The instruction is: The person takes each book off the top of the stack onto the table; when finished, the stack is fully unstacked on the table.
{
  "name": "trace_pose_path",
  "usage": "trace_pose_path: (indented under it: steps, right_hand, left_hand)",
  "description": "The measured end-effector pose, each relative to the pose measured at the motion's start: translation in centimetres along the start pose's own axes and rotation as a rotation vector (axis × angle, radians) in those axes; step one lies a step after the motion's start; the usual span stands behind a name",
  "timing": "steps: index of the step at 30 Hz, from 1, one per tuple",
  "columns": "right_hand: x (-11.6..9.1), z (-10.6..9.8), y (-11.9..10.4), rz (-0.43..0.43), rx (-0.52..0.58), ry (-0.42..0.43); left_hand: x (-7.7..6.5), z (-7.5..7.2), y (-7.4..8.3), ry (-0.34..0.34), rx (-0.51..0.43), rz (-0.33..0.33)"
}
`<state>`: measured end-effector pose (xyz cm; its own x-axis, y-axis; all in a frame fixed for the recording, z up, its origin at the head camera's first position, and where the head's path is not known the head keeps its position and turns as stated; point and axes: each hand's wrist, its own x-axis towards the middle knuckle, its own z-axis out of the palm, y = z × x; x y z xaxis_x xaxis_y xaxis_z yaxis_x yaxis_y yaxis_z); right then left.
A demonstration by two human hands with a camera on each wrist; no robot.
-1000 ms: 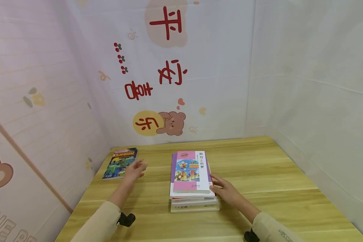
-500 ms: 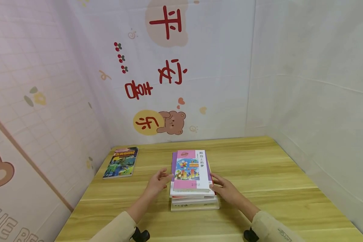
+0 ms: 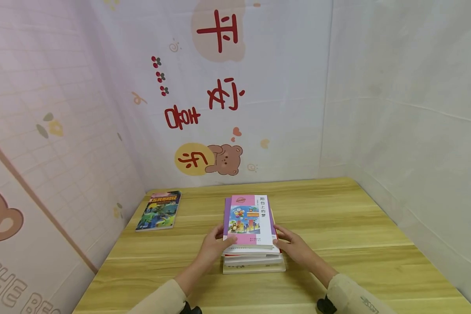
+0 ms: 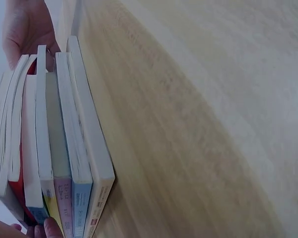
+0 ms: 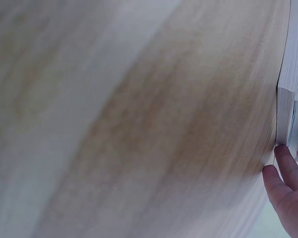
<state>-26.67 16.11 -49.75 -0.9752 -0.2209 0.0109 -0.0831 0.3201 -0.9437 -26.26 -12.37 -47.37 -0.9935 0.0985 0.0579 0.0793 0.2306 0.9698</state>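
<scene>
In the head view, a stack of several books (image 3: 255,261) lies on the wooden table, topped by a pink-and-white book (image 3: 245,220) with a colourful city picture. My left hand (image 3: 216,245) is at its left side, the thumb over the top book's near corner. Fingertips (image 4: 52,229) touch the spines in the left wrist view. On the opposite side is my right hand (image 3: 296,248), fingers extended along the edge. In the right wrist view its fingers (image 5: 287,168) touch the page edges low on the stack, close to the table.
Alone at the table's far left lies a book (image 3: 159,211) with a green and blue cover. White cloth walls (image 3: 290,109) with red characters and a cartoon bear rise at the back and sides of the wooden table (image 3: 337,218).
My left hand has moved right, from beside the green and blue book to the stack's left side, and now touches it. The right hand has stayed at the stack's right side.
</scene>
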Motion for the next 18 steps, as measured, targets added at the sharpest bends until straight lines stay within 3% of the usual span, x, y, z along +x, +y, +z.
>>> trace_pose_path:
  steps: [10, 15, 18]
  right_hand:
    - [0.1, 0.0, 0.2, 0.002, -0.005, 0.010]
    - [0.1, 0.0, 0.2, 0.003, -0.011, 0.017]
    - [0.0, 0.0, 0.1, -0.013, -0.012, 0.013]
  left_hand:
    - [0.2, 0.4, -0.6, 0.009, 0.030, -0.017]
    - [0.9, -0.4, -1.1, 0.019, -0.013, -0.022]
    - [1.4, -1.2, -1.5, 0.005, -0.076, -0.065]
